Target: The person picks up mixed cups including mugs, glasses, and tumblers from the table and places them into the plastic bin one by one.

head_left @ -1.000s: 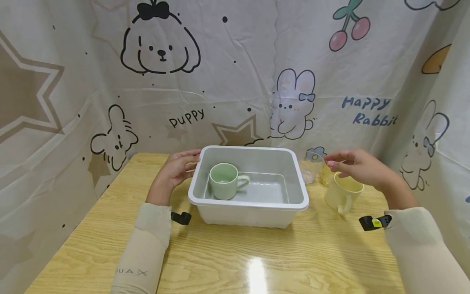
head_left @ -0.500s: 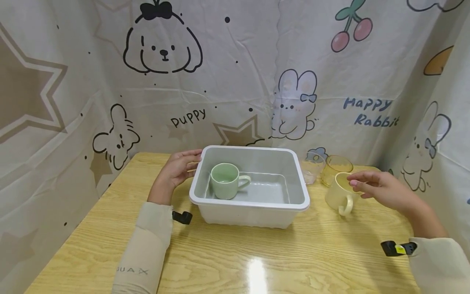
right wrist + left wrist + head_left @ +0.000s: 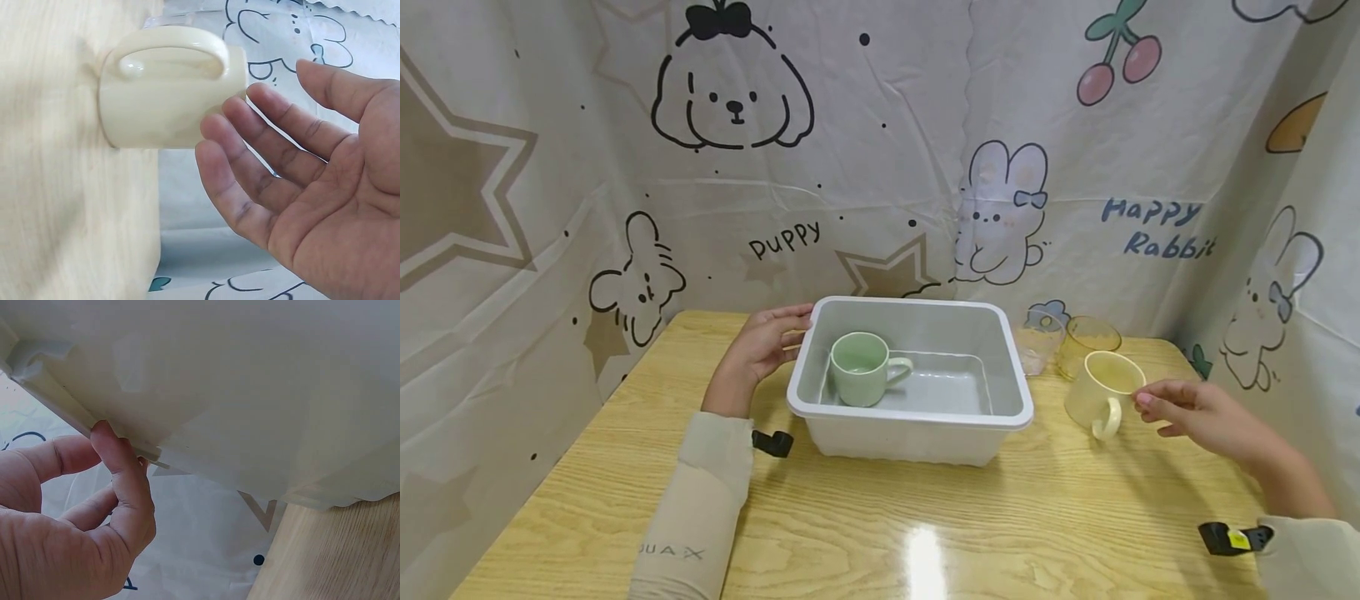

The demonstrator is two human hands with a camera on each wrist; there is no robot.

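A light grey plastic bin stands mid-table, with a green mug upright in its left part. At the bin's left rim is my left hand; in the left wrist view its bent fingers hold the rim from below and outside. To the right of the bin stands a pale yellow mug, handle towards me. My right hand is beside this mug, fingertips close to its right side, holding nothing. The right wrist view has the mug in front of loosely bent fingers; contact is unclear.
Behind the yellow mug are an amber glass and a clear glass, close to the bin's right wall. A patterned curtain hangs behind and on both sides of the wooden table.
My right hand has moved from above the yellow mug and amber glass, right and towards me, to the mug's right side. My left hand has stayed at the bin's rim.
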